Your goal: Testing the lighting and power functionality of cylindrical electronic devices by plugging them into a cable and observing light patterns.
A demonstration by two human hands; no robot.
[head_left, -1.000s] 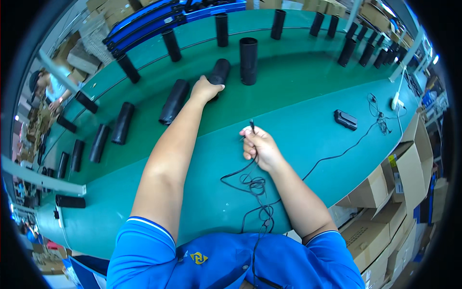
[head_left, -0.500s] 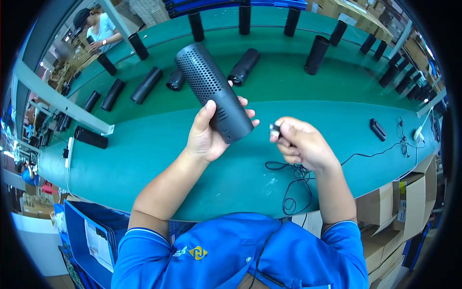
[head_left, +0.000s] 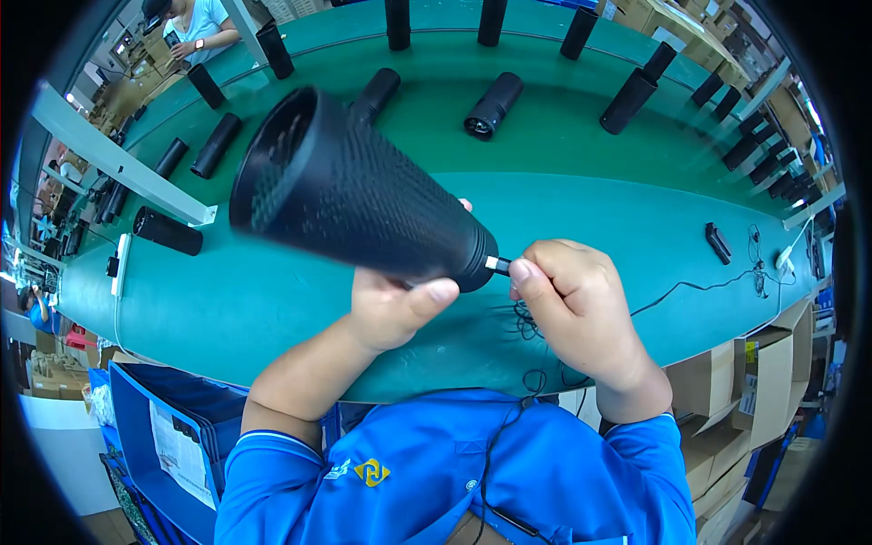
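Note:
My left hand (head_left: 395,313) is wrapped round a black cylindrical housing (head_left: 381,209) with a perforated wall. Its wide open end tilts up toward the left, and the narrower-looking base points at my right hand (head_left: 577,304). Between my right thumb and fingers is a black cable plug (head_left: 498,265) with a pale tip, right at the base of the housing. Whether the tip is inserted or only touching, I cannot tell. A thin black cable (head_left: 527,322) lies in loops below my right hand.
Several black cylinders stand or lie on the green conveyor, such as a lying one (head_left: 493,106). A small black device (head_left: 718,243) and a white power strip (head_left: 787,261) are on the right. Metal frame posts (head_left: 127,163), a blue bin (head_left: 163,427) and cardboard boxes (head_left: 754,381) flank the bench.
The housing has swung over, its perforated end coming nearer and down to the left. My right hand has brought the plug to its base. Cylinders on the belt have shifted in view.

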